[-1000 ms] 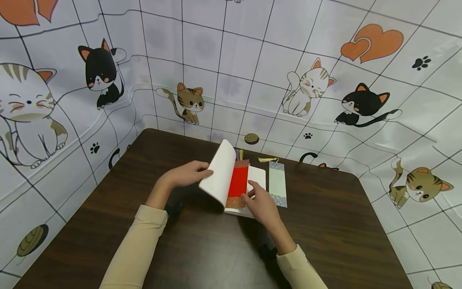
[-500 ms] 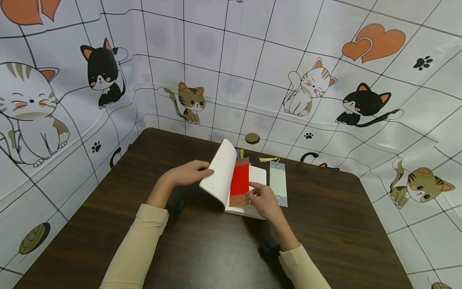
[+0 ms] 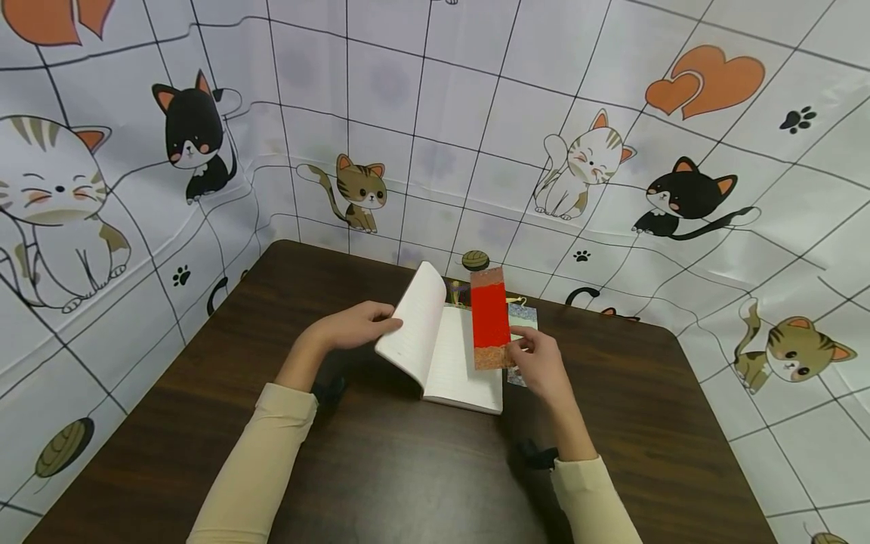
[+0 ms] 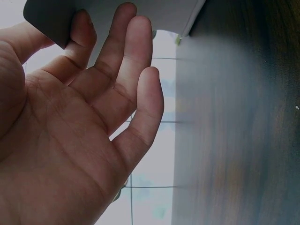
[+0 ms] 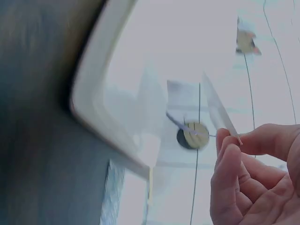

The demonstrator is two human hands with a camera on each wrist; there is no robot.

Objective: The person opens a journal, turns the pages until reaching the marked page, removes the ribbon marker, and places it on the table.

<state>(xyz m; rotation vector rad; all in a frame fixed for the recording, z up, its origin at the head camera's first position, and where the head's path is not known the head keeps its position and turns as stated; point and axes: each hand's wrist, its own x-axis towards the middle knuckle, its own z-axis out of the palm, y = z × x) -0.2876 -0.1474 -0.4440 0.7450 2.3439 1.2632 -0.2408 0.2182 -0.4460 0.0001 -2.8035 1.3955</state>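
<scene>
An open white notebook (image 3: 457, 364) lies on the dark wooden table (image 3: 381, 468). My left hand (image 3: 386, 325) holds its cover and left pages (image 3: 414, 325) raised, thumb on the front and straight fingers (image 4: 126, 56) behind. My right hand (image 3: 519, 347) pinches the lower end of a red bookmark (image 3: 491, 323) between thumb and fingers, holding it upright in the air over the notebook's right edge. In the right wrist view the fingertips (image 5: 227, 145) grip the bookmark's thin edge (image 5: 218, 110), and the notebook (image 5: 101, 112) is blurred.
A pale green bookmark (image 3: 525, 316) with a yellow tassel lies on the table to the right of the notebook, partly hidden by the red one. A cat-print cloth (image 3: 612, 151) walls in the table at the back and sides.
My right hand has lifted the red bookmark off the notebook's page and carried it up and to the right. The left hand and the raised pages have stayed put.
</scene>
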